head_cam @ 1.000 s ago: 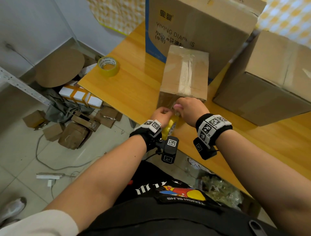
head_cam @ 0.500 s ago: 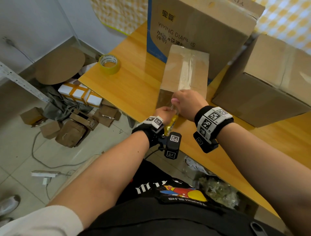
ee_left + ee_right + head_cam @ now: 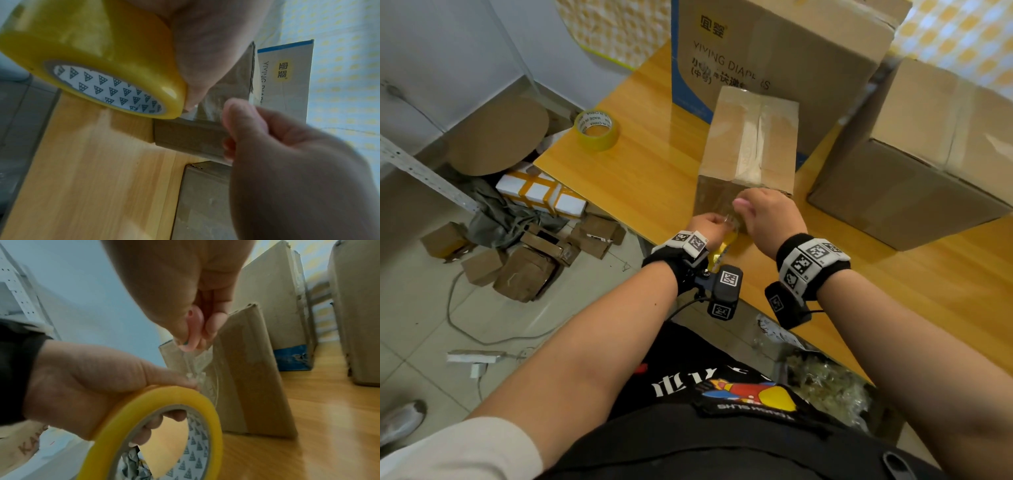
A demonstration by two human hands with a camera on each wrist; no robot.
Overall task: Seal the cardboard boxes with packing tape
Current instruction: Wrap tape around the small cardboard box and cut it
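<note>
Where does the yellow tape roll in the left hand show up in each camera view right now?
Head: the tape roll is mostly hidden, a yellow sliver between the two wrists at the table edge.
Left wrist: it fills the upper left, white patterned core showing.
Right wrist: bottom centre, fingers through its core.
Shared landmark: the small taped box, just beyond the roll.

Wooden table; scrap cardboard pieces, white cable on tiled floor.
</note>
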